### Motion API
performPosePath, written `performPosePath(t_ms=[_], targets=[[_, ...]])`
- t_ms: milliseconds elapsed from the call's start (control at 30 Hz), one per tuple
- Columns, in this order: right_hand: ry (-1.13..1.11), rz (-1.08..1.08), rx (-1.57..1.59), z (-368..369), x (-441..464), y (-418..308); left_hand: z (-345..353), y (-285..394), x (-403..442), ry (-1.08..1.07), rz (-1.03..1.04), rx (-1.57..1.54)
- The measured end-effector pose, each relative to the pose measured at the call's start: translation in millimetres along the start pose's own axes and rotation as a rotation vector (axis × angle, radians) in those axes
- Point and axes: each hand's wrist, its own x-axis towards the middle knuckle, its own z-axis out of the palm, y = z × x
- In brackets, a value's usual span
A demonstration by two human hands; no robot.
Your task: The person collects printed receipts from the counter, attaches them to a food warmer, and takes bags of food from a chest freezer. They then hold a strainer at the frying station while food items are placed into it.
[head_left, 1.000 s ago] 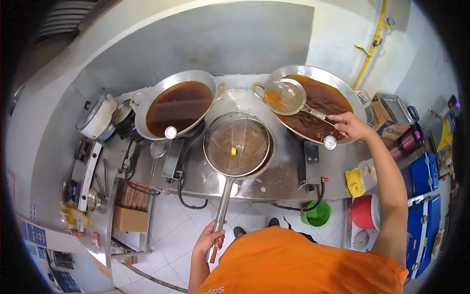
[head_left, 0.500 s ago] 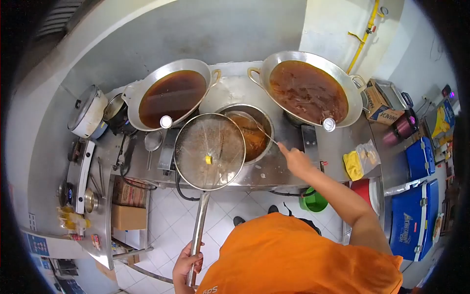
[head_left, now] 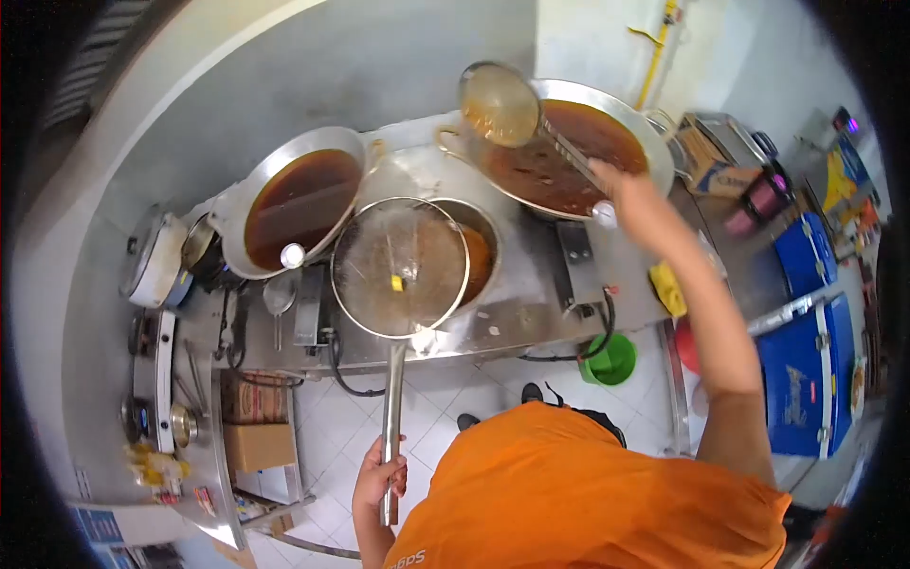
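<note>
My left hand point(head_left: 381, 474) is closed around the metal handle of a large round mesh strainer point(head_left: 403, 270). A small yellow piece point(head_left: 397, 283) shows at the middle of the mesh. The strainer overlaps a deep metal pot point(head_left: 495, 248) of brown liquid and hides part of it. Raised over the left rim of the right wok point(head_left: 661, 152) is a long-handled ladle point(head_left: 500, 104), slightly blurred, with brownish liquid or residue in its bowl. My right hand point(head_left: 633, 204) grips its handle. Dark brown liquid point(head_left: 592, 142) fills much of that wok.
Another wok point(head_left: 353, 144) of dark liquid stands at left, with a thermometer point(head_left: 293, 255) on its rim. A small strainer point(head_left: 280, 296) lies in front. Yellow cloth point(head_left: 667, 288) rests at the counter's right. Below are a green bucket point(head_left: 611, 360) and blue coolers point(head_left: 796, 379).
My right hand has lifted the ladle out of the middle pot and carried it up and right, over the right wok. My left hand still holds the large strainer in front of the pot.
</note>
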Motion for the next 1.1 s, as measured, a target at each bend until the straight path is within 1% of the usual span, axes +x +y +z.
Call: performPosePath(t_ms=[33, 67, 100, 167, 267, 300, 367, 400, 500, 600, 633, 733, 833, 933, 1033, 1100], targets=[[-0.008, -0.018, -0.093, -10.9, 21.8, 27.8, 6.1, 3.3, 13.3, -0.009, 0.015, 0.008], [-0.001, 0.022, -0.147, -24.0, 34.9, 41.8, 11.4, 5.2, 27.6, -0.019, 0.040, 0.012], [-0.006, 0.014, -0.166, -26.9, 49.6, 72.4, 14.9, 5.3, 41.0, -0.036, 0.045, 0.001], [-0.037, 0.052, -0.380, -26.1, 76.9, 135.6, 18.2, 1.2, 63.5, -0.044, 0.037, -0.031], [0.074, 0.145, -0.669, -19.2, 79.3, 199.2, 26.5, -3.9, 77.5, -0.055, 0.043, -0.066], [0.070, 0.224, -0.700, -17.4, 79.8, 215.6, 27.8, -5.3, 79.7, -0.052, 0.042, -0.068], [0.060, 0.244, -0.702, -16.6, 73.6, 235.2, 24.1, -13.3, 90.3, -0.040, 0.045, -0.035], [0.051, 0.254, -0.701, -17.6, 67.3, 235.8, 27.1, -14.2, 93.4, -0.034, 0.043, -0.038], [-0.252, 0.174, -0.747, -23.3, 48.9, 217.5, 37.6, -15.0, 100.0, -0.023, 0.028, -0.042], [-0.496, 0.114, -0.679, -20.6, 41.1, 195.5, 41.5, -17.2, 100.4, -0.020, 0.014, -0.053], [-0.615, 0.077, -0.709, -27.0, 44.5, 185.5, 41.8, -18.3, 100.7, -0.017, 0.006, -0.065], [-0.838, -0.266, -0.866, -19.6, 62.5, 176.9, 49.6, -19.3, 101.0, -0.015, 0.001, -0.073], [-0.868, -0.100, -0.735, 3.0, 83.9, 169.7, 57.1, -20.2, 100.0, -0.001, 0.009, -0.058], [-0.810, -0.083, -0.483, 4.3, 88.9, 144.1, 62.7, -21.4, 95.9, 0.011, 0.013, -0.070], [-0.878, -0.133, -0.362, 33.5, 105.1, 158.9, 63.8, -24.1, 95.6, 0.005, 0.010, -0.108], [-0.883, -0.103, -0.169, 27.9, 99.1, 149.1, 64.9, -24.0, 94.8, 0.002, 0.016, -0.121]])
